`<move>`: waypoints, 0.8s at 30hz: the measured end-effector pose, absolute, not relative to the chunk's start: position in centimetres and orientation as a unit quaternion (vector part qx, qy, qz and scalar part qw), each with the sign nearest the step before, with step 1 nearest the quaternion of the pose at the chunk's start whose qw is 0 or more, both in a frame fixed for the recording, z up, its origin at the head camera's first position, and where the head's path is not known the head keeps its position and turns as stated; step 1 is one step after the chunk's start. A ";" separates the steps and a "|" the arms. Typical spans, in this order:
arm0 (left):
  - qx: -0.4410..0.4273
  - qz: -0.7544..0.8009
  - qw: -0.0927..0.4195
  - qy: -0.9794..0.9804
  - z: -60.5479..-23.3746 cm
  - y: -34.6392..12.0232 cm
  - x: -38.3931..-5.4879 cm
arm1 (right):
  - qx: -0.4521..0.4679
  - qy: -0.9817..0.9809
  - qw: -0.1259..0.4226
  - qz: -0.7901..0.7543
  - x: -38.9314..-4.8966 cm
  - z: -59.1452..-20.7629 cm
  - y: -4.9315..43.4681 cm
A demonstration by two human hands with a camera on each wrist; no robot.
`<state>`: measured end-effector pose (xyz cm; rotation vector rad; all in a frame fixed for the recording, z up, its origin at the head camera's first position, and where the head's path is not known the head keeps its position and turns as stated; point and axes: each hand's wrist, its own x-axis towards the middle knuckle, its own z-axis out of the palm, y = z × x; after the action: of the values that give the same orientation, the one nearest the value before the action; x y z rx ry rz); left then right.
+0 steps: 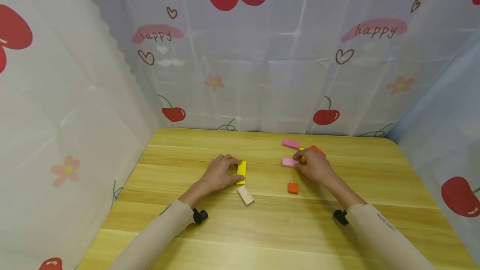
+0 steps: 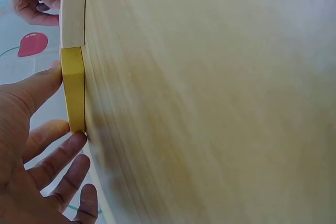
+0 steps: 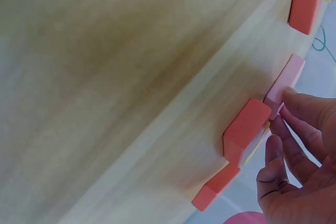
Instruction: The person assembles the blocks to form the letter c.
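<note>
My left hand (image 1: 221, 173) holds a long yellow block (image 1: 241, 172) flat on the table, thumb at the near end and fingers at the far end. In the left wrist view that yellow block (image 2: 75, 90) sits close to a plain wooden block (image 2: 73, 9). Over on the right, my right hand (image 1: 314, 165) pinches a light pink block (image 3: 284, 80) by one end between thumb and fingertips. Beside the right fingers a second yellow block (image 1: 301, 149) is mostly hidden. An orange-red block (image 1: 318, 150) shows partly behind the same hand.
A darker pink block (image 1: 291, 143) lies farther back, near the table's far edge. A small orange-red square block (image 1: 293, 188) is nearer to me. The wooden table (image 1: 262, 236) meets a printed curtain (image 1: 258, 95) behind, with more curtain at both sides.
</note>
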<state>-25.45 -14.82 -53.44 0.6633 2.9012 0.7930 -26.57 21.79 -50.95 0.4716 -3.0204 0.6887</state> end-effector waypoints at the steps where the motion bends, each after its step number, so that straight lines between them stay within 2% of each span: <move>1: 0.214 0.257 0.031 0.942 -53.4 -14.8 -25.5 | 0.152 -0.964 0.004 0.219 -26.7 -50.9 21.8; 24: 0.208 0.264 0.032 0.941 -53.6 -14.7 -25.6 | 0.166 -0.964 -0.019 0.207 -29.4 -50.3 20.5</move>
<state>-25.60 -14.66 -53.57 0.6398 2.8979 0.8137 -29.39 20.51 -50.26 0.5295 -3.0662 0.6585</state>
